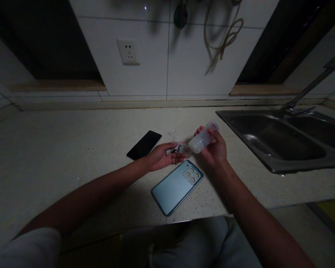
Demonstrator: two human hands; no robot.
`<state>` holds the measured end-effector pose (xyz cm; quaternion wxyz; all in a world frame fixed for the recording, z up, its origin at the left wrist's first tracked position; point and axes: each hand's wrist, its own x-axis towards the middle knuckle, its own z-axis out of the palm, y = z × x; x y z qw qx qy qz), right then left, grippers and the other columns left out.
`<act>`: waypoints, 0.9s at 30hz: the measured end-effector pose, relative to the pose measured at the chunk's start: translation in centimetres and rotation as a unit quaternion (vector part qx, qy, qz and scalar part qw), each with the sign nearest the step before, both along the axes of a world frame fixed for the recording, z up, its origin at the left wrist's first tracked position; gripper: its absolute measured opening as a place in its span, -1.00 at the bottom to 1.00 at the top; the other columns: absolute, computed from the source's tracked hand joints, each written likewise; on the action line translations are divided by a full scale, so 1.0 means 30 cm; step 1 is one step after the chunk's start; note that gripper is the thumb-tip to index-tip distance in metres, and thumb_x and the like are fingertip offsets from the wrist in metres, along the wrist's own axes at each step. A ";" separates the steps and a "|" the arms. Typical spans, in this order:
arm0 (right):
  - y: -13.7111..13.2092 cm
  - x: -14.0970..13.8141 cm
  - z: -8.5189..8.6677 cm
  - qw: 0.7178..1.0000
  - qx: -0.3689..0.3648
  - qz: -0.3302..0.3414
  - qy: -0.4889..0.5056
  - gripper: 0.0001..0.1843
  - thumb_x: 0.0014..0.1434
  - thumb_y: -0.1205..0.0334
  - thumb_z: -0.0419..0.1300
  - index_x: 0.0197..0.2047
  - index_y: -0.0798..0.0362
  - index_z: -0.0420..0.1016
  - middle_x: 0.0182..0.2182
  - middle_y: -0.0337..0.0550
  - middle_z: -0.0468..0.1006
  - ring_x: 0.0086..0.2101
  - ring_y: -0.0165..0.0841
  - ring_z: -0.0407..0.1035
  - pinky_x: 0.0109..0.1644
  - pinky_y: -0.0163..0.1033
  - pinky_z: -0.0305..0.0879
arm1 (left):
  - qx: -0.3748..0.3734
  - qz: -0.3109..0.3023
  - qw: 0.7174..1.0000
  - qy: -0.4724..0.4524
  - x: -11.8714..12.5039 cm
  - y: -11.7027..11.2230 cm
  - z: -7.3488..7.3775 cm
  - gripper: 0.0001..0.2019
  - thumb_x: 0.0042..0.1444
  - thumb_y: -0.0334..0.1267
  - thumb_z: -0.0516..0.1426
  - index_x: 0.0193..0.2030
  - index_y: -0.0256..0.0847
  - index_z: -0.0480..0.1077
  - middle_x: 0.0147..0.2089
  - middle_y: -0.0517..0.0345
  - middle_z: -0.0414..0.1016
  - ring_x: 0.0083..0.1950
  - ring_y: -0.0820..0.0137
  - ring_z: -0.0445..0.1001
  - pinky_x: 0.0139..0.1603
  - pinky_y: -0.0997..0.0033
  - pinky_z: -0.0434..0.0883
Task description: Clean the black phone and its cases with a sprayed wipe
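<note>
Over the counter, my left hand (164,155) has its thumb closed on a small crumpled grey-and-white piece (178,148); dim light hides whether it is cloth, paper or film. My right hand (214,149) grips a translucent plastic bottle (201,140) with pink marks, tilted so its lower end points at the left hand. Just below both hands lies a light blue phone case (173,190), with its camera cutouts at the upper right. Partly behind my left wrist, a black phone (145,144) rests flat, dark face up.
On the right, a double steel sink (273,139) with a tall faucet (304,91) is set into the pale counter (58,149). The tiled wall behind bears a power socket (128,52) and a hanging looped cord (226,41). The counter's front edge runs close to my lap.
</note>
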<state>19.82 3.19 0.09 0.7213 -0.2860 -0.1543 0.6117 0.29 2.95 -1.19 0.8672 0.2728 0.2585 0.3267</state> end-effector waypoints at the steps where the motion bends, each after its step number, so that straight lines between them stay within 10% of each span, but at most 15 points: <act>1: 0.002 0.002 -0.002 1.000 0.001 0.002 0.003 -0.76 -0.04 0.34 0.38 -0.24 0.03 0.52 -0.33 -0.19 0.66 -0.31 -0.37 0.57 -0.13 -0.23 0.60 | -0.001 0.002 1.000 0.004 0.001 -0.001 0.003 -0.73 0.35 -0.38 -0.02 0.01 -0.41 0.46 -0.22 -0.16 0.63 -0.30 0.31 0.63 -0.20 0.33 0.52; 27: -0.007 0.005 0.027 0.999 -0.029 0.015 0.041 -0.80 -0.04 0.38 0.27 -0.27 0.04 0.51 -0.44 -0.20 0.65 -0.40 -0.38 0.56 -0.26 -0.28 0.59 | -0.001 0.019 0.999 0.027 0.001 -0.002 0.012 -0.74 0.29 -0.44 0.03 0.01 -0.44 0.48 -0.30 -0.08 0.56 -0.38 0.37 0.53 -0.29 0.36 0.46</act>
